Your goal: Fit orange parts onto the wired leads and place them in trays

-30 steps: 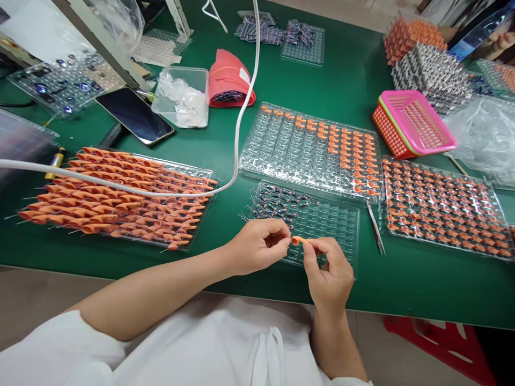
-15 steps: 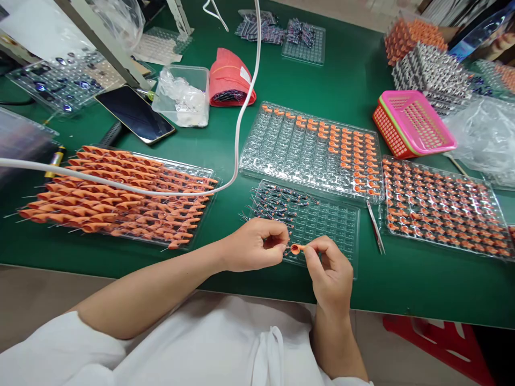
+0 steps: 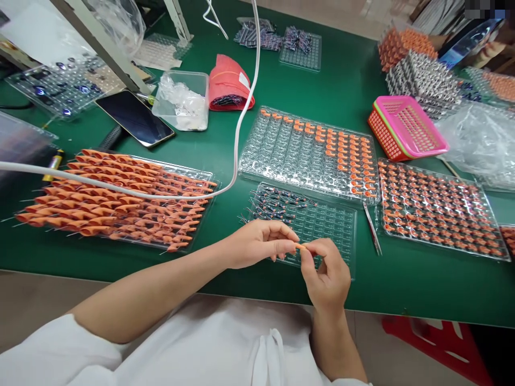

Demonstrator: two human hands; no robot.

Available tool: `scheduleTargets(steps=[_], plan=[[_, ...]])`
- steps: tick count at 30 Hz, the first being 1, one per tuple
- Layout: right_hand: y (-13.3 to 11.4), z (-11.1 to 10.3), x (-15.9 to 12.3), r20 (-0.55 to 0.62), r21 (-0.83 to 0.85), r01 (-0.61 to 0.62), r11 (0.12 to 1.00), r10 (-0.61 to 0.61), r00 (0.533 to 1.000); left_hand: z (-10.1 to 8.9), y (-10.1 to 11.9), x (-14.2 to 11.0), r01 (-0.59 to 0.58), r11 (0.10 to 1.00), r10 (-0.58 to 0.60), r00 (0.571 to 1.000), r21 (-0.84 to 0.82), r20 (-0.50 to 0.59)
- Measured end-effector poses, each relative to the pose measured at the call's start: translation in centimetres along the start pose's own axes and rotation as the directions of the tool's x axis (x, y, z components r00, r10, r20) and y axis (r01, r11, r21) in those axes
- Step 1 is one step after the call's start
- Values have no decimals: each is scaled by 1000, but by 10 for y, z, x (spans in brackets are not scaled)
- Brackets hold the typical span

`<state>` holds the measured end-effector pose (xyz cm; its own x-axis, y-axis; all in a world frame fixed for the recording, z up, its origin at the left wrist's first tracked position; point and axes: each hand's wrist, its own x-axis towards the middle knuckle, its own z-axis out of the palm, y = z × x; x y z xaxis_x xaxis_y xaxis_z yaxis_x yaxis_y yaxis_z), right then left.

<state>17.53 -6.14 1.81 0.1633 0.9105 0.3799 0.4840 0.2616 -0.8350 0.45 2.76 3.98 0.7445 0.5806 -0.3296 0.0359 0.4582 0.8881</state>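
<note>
My left hand (image 3: 263,244) and my right hand (image 3: 328,273) meet over the front of the table. Between their fingertips is a small orange plastic piece (image 3: 300,246), mostly covered by the fingers. My right thumb and forefinger pinch its right end; my left thumb and fingers close on its left end. Below the hands lies a clear tray (image 3: 333,228), with small dark parts with wire leads (image 3: 273,202) on its left side. Behind it, a larger clear tray (image 3: 277,145) holds orange pieces (image 3: 354,155) along its back and right cells.
At left, orange pieces with wires (image 3: 116,198) are heaped on a tray. A filled tray (image 3: 442,209) lies right, with tweezers (image 3: 372,229) beside it. Pink basket (image 3: 418,126), phone (image 3: 134,118) and clear box (image 3: 199,102) stand farther back. A white cable (image 3: 237,139) loops across.
My left fingers have moved right from beside the orange piece's open cup end onto it, covering most of it. The right hand keeps its pinch. The view has shifted slightly.
</note>
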Motion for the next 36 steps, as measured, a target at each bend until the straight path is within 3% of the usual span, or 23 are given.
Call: scheduleTargets(steps=[4, 11, 19, 23, 31, 36], plan=[[1, 2, -1, -22, -85, 129, 988, -131, 991, 2, -3, -2, -70, 997, 70, 998, -45, -1], [2, 1, -4, -20, -61, 77, 995, -78, 997, 4, -1, -8, -225, 940, 252, 964, 258, -79], [2, 1, -4, -27, 0, 95, 995, -95, 995, 4, 1, -8, -301, 879, 359, 928, 370, -100], [2, 1, -4, -19, -53, 116, 992, -117, 993, 4, 1, -8, -384, 800, 468, 880, 461, -80], [1, 0, -4, -1, -72, 136, 988, -137, 991, 3, -5, -6, -549, 611, 668, 744, 569, 0], [2, -1, -5, 7, -72, 134, 988, -134, 991, 1, -6, -6, -581, 545, 711, 702, 604, 33]])
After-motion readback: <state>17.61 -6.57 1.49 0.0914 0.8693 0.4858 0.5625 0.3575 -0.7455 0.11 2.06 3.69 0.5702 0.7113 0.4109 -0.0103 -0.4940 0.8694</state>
